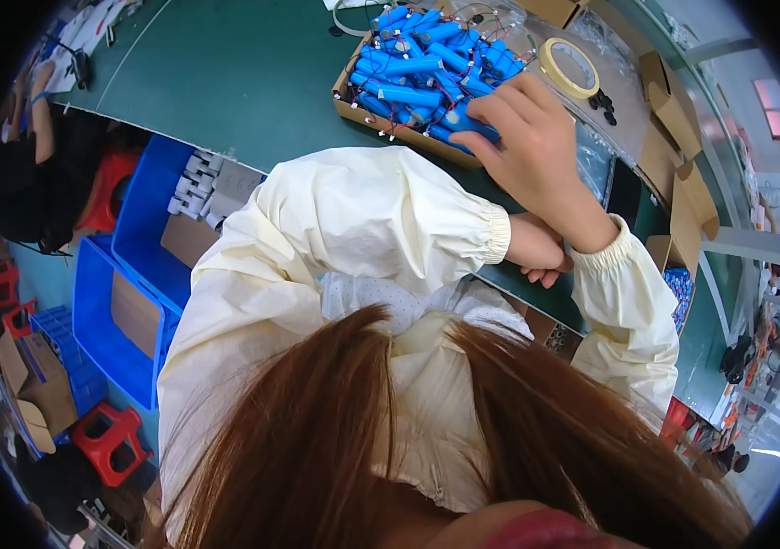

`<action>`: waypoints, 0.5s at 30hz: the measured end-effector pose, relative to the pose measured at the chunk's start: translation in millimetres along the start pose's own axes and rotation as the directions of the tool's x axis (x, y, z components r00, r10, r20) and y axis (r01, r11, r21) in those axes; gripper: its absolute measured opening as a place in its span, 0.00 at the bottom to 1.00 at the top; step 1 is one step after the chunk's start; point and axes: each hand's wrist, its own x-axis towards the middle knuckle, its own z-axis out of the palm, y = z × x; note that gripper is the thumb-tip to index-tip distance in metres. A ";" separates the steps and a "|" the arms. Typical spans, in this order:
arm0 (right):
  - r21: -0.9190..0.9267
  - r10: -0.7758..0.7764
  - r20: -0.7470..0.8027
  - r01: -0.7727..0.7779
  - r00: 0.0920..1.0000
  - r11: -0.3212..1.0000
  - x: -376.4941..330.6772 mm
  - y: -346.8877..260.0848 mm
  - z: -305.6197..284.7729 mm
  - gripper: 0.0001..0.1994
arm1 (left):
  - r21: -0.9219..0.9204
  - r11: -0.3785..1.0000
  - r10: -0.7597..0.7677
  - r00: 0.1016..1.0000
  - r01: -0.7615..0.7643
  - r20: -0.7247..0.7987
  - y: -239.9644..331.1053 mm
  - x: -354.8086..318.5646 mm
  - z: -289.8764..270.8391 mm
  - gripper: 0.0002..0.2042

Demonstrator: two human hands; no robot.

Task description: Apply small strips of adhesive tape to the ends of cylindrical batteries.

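A shallow cardboard box on the table holds many blue cylindrical battery cells with thin red and black wires and small white connectors. Over the box's right near corner is my right hand, thumb and forefinger apart beside the cells, nothing visibly gripped. Its other fingers are partly hidden. My left forearm lies across in front of me and passes beneath my right wrist. Of my left hand, only curled fingers show below that wrist, near the table edge. I see nothing in them; the palm is hidden.
A roll of cream tape lies right of the box, beside small black parts. Open cardboard boxes line the right side. Blue bins and a red stool stand at left. Another person sits at the far left.
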 end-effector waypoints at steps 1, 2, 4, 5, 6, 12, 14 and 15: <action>-0.049 -0.007 0.054 0.010 0.999 0.999 -0.9 0.7 3.1 0.13 | 0.004 1.000 -0.002 1.000 0.002 -0.003 0.6 0.0 -0.6 0.16; -0.049 -0.009 0.050 0.012 0.999 0.999 -1.9 0.0 3.4 0.13 | 0.036 0.999 -0.026 1.000 0.026 -0.001 1.3 0.2 -1.4 0.16; 0.002 -0.037 0.089 0.037 0.995 0.999 -1.9 0.5 5.4 0.13 | 0.067 0.997 -0.048 0.999 0.048 0.005 0.8 1.2 -3.7 0.16; 0.000 -0.036 0.088 0.036 0.995 0.999 -2.0 0.2 5.0 0.13 | 0.068 0.997 -0.040 0.999 0.039 0.018 0.0 2.7 -3.3 0.16; 0.017 -0.027 0.071 0.025 0.997 1.000 -3.7 -1.0 4.5 0.12 | 0.062 0.998 -0.033 0.999 0.032 0.025 0.7 1.7 -2.1 0.16; 0.082 0.019 0.082 -0.025 0.996 0.996 -9.4 -2.5 4.0 0.10 | 0.053 0.996 -0.069 0.997 0.068 0.029 -2.5 1.9 0.6 0.15; 0.084 0.034 0.085 -0.041 0.996 0.996 -9.0 -6.2 2.6 0.11 | 0.055 0.997 -0.051 0.998 0.048 0.047 -6.0 4.9 1.5 0.15; 0.074 0.081 0.053 -0.085 0.995 0.994 -8.0 -8.0 2.1 0.12 | 0.057 0.998 -0.031 0.997 0.027 0.064 -7.2 6.3 2.0 0.14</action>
